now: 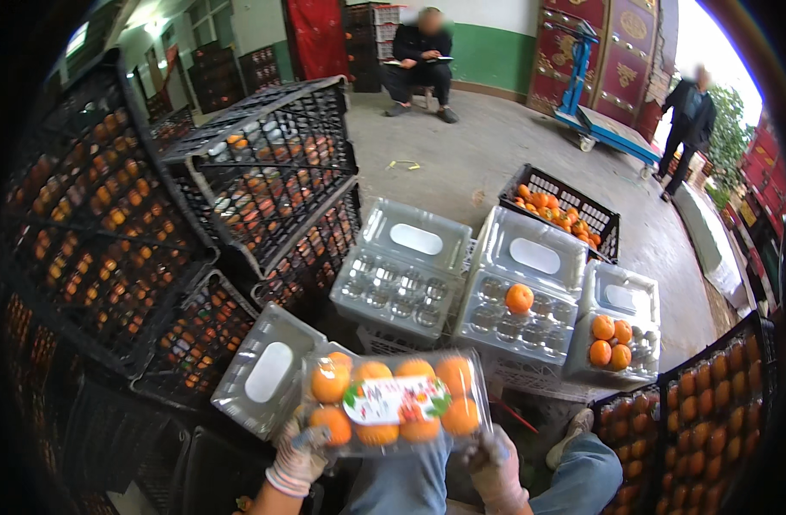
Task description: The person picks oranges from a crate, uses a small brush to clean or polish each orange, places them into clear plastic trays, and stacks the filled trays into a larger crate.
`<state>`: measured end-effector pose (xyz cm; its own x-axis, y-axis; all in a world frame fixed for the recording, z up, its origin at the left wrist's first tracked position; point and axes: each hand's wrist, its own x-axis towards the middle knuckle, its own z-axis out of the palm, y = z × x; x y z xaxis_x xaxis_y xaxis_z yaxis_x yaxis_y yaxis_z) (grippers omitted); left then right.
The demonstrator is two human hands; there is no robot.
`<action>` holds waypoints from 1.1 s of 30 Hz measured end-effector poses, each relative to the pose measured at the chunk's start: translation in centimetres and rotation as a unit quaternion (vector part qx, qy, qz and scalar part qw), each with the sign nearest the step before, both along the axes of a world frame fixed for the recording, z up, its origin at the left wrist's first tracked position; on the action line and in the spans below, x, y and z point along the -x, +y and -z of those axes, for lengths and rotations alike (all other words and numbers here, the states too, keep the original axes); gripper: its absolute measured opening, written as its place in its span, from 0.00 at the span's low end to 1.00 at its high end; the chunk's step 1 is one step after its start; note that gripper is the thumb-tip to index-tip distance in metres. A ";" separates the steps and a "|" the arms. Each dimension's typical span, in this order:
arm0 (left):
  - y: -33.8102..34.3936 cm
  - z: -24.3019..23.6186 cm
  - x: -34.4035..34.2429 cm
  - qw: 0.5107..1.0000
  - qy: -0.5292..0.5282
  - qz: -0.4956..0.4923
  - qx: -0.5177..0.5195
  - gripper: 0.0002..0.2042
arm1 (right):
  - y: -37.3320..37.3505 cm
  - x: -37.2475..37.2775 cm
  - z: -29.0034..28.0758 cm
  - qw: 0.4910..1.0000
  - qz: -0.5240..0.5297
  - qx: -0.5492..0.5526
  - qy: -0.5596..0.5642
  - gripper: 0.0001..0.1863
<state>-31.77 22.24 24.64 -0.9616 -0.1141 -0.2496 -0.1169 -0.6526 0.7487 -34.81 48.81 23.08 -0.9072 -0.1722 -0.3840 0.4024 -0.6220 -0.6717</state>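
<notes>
A closed clear plastic clamshell box of oranges (396, 402) is held up in front of me, tilted so that its lid label shows. At its lower left corner my gloved left hand (298, 457) grips the edge. My gloved right hand (497, 474) holds the lower right corner, the fingers partly behind the box. Just beyond stand open clear clamshells: one at the left (397, 287) with bare cups, a middle one (530, 313) with a single orange (519, 299), and a right one (642, 352) holding several oranges (610, 342). Another clear plastic package (268, 373) lies left of the held box.
Black crates of packed fruit (264, 172) are stacked at the left; more fruit crates (710, 412) stand at the right. Ahead is a black crate of loose oranges (564, 215). Farther off are a seated person (420, 60), a blue platform scale (612, 133) and a standing person (691, 120).
</notes>
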 end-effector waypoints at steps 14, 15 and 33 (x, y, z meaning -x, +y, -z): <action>2.3 4.0 -14.0 0.984 -0.142 -0.031 0.101 0.22 | 4.2 -10.2 5.4 0.986 0.012 -0.166 -0.024 0.16; 3.0 3.9 -14.0 0.982 -0.150 -0.055 0.105 0.19 | 4.3 -10.0 5.3 0.984 0.018 -0.178 0.011 0.16; 8.5 3.6 -15.9 0.976 -0.167 0.048 0.131 0.18 | -0.1 -9.7 4.0 0.988 -0.111 -0.105 -0.028 0.08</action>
